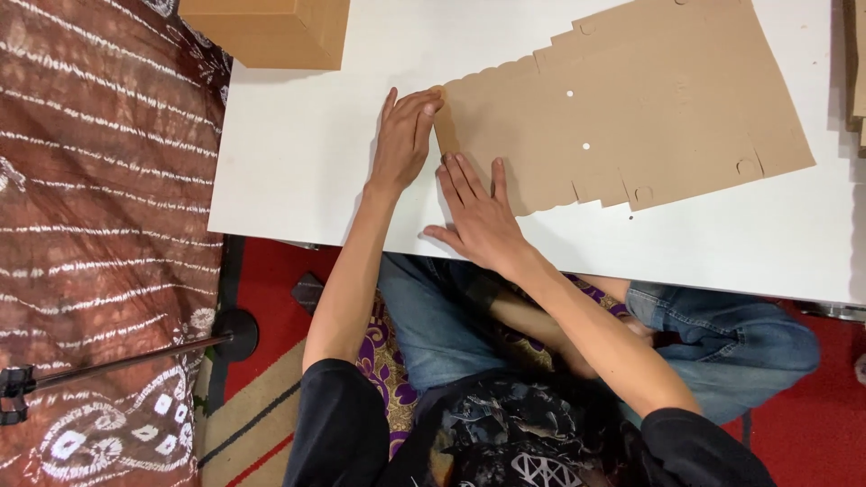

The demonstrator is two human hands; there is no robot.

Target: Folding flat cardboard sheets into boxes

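Pressing flat on left end of die-cut cardboard sheet (622,108), both hands down on white tabletop (298,153). Left hand (403,135) palm down, fingers together and stretched forward, fingertips on folded-up narrow end flap (445,126) of sheet, thumb tucked along flap top. No pinch, grip flat and pressed together. Right hand (478,212) palm down just below and right of left one, fingers spread, tips on lower left corner of sheet, thumb splayed out onto bare tabletop. Nothing clasped, just pushing down. Both forearms bare, angled up from bottom of view, right forearm crossing over lap, black sleeves at elbows.

Sheet lying flat across upper middle of tabletop, tan, scalloped and notched edges, a few small punched holes, top edge running out of view. Assembled brown cardboard box (271,32) at upper left corner of tabletop, well apart from hands, top cut off, contents not visible. Stack of more cardboard (857,63) at right edge, mostly cut off.

Seated cross-legged, blue jeans (722,325), red floor mat (271,271) beneath. Patterned brown cloth (99,225) filling left side. Black stand with round base (236,332) lower left, pole end cut off. Underside of flap and crease line hidden by left fingers.
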